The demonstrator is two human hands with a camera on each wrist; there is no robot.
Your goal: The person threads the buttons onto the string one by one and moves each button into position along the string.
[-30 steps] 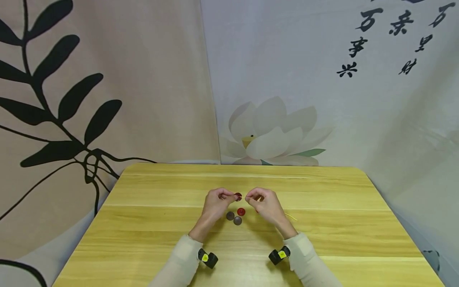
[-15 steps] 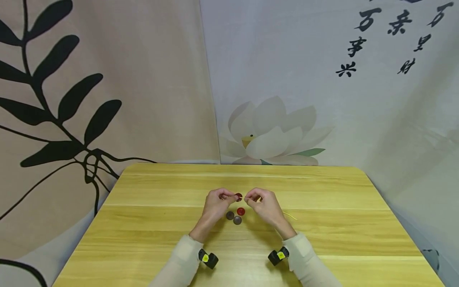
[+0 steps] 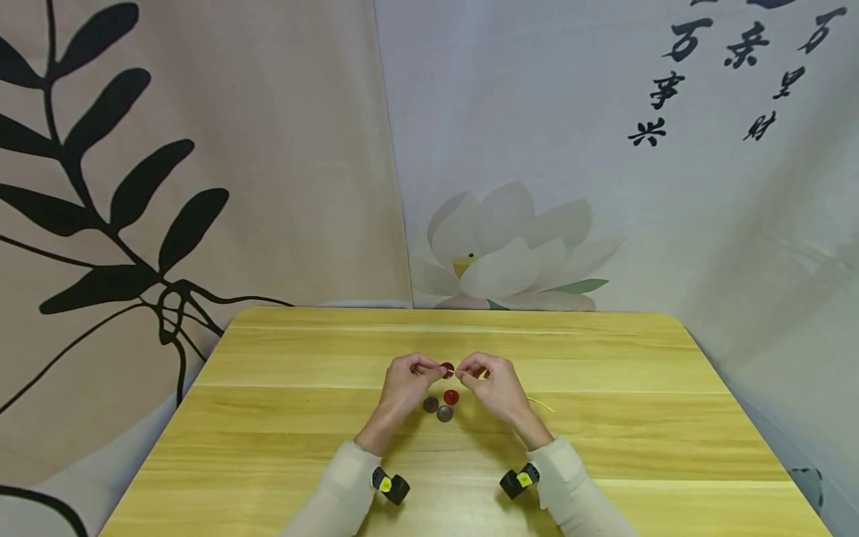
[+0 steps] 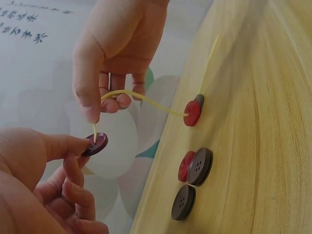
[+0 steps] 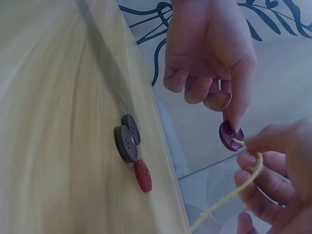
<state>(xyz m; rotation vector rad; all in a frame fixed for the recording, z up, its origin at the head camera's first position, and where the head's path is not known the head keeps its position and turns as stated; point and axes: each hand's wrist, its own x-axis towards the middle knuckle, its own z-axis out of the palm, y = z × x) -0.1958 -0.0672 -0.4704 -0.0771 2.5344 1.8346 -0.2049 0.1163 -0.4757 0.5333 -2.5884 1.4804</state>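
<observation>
seemingly cloth backdrops (image 3: 288, 149) hang behind the wooden table (image 3: 268, 418).

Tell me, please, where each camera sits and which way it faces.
Head: on the head, facing forward and down at the table; left hand, right hand and sleeves show.
Left wrist: on that wrist, facing the purple button the left hand pinches, pale backdrop behind; both hands show.
Right wrist: on that wrist, facing the yellow cord the right hand pinches, leaf-printed cloth behind; both hands show.
Shared: both wrist views show the purple button, yellow cord and two brown buttons.
</observation>
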